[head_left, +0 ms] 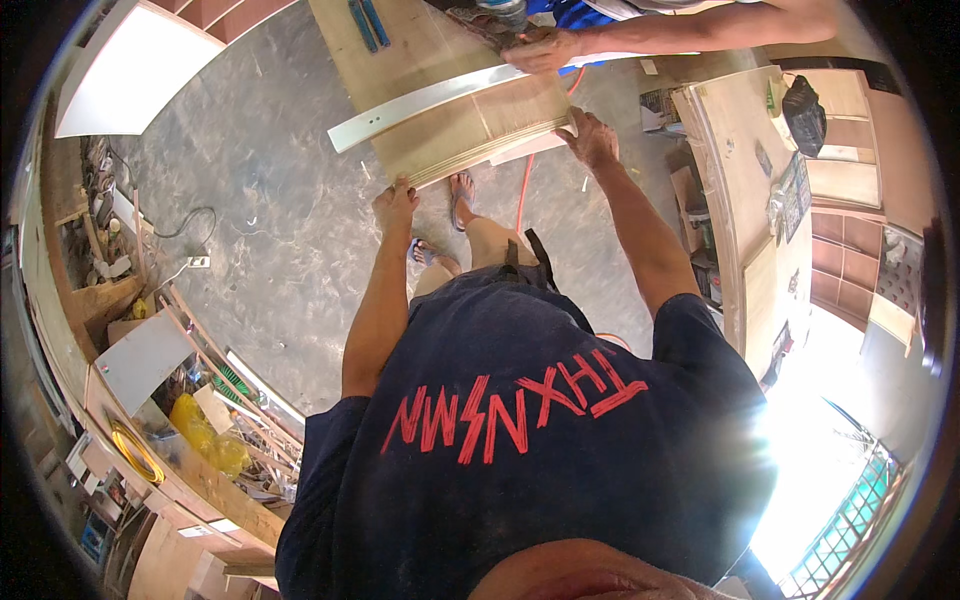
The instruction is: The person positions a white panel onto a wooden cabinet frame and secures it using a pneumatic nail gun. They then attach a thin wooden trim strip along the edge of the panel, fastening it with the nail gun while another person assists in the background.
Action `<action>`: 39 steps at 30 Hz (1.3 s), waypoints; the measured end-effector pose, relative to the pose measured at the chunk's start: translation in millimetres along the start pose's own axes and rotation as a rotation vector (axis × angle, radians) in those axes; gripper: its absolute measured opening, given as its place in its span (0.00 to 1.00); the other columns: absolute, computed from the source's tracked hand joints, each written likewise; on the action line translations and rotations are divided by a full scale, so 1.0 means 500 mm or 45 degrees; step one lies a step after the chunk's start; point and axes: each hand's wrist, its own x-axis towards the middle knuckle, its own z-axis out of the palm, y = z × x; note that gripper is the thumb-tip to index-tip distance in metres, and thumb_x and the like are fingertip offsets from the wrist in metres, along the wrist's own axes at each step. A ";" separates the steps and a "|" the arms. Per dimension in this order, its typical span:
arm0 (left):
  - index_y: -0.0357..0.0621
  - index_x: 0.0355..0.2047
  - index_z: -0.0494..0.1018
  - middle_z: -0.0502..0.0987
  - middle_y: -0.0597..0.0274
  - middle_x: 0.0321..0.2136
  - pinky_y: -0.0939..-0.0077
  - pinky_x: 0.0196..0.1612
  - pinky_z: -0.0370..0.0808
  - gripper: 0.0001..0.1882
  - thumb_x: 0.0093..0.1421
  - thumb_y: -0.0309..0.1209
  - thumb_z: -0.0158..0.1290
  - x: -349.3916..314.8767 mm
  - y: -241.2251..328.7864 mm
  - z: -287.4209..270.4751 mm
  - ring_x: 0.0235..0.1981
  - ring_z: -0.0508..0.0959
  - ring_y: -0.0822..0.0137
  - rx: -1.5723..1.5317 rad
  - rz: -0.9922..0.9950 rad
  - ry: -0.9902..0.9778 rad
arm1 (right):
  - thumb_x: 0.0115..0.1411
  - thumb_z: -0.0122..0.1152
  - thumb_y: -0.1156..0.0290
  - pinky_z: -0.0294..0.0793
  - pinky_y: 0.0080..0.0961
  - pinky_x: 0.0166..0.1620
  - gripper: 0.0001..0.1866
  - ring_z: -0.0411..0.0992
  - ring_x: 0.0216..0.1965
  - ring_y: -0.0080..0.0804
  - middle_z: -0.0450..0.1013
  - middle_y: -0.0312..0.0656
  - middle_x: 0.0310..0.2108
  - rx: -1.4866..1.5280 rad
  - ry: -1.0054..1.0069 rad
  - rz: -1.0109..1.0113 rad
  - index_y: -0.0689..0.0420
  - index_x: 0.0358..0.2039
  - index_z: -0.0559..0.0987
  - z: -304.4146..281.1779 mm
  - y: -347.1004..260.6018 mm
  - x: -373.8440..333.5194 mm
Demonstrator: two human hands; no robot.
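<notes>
Cluttering the far left: a yellow coil (137, 452), a white sheet (140, 75) high up, and a grey-white panel (143, 360) propped among scraps. Yellow plastic bag (200, 430) and green coil (232, 380) just right of that; white socket block (199, 262) on the grey concrete floor (290, 200).

Next, two slim blue tools (376, 24), side by side on the far part of a plywood board (450, 130). Board sits up front, between the person's two hands, near edge facing the body; edge looks layered, can't tell if one thick piece or several.

Left hand (397, 203) at the board's near left corner, fingers closed in a narrow grip on the edge. Sandalled foot (462, 200) below the edge. White strip (420, 103) lies crosswise over the board, its left end sticking out past the side. Orange cord (524, 190) runs along the floor.

Co-worker's hand (543, 48) is at the strip, beyond the near edge. Right hand (592, 140) has the near right corner, narrow grip, thumb along the edge.

Far right: pale wooden surface (735, 190), black bag (803, 117) at its far end, then open shelving (845, 185). Strong glare lower right, beside a barred grille (840, 530).
</notes>
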 end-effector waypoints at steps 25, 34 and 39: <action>0.29 0.31 0.78 0.78 0.55 0.21 0.70 0.30 0.76 0.29 0.59 0.51 0.63 0.037 -0.084 0.031 0.23 0.77 0.67 0.126 0.203 0.337 | 0.58 0.70 0.58 0.72 0.39 0.61 0.25 0.69 0.61 0.47 0.70 0.47 0.61 0.085 0.214 -0.259 0.55 0.53 0.79 0.030 -0.048 -0.001; 0.26 0.35 0.77 0.81 0.48 0.24 0.67 0.29 0.75 0.24 0.61 0.42 0.63 -0.059 0.003 0.100 0.23 0.80 0.62 0.209 0.420 0.630 | 0.62 0.64 0.55 0.70 0.40 0.62 0.25 0.67 0.63 0.46 0.70 0.48 0.62 -0.068 0.115 -0.295 0.54 0.56 0.77 0.033 -0.036 0.005; 0.26 0.37 0.77 0.82 0.48 0.25 0.68 0.28 0.76 0.23 0.61 0.42 0.63 -0.060 0.014 0.105 0.23 0.81 0.61 0.052 0.338 0.546 | 0.63 0.60 0.51 0.67 0.38 0.65 0.27 0.63 0.66 0.42 0.68 0.43 0.64 -0.027 0.138 -0.167 0.52 0.58 0.75 0.043 -0.037 -0.014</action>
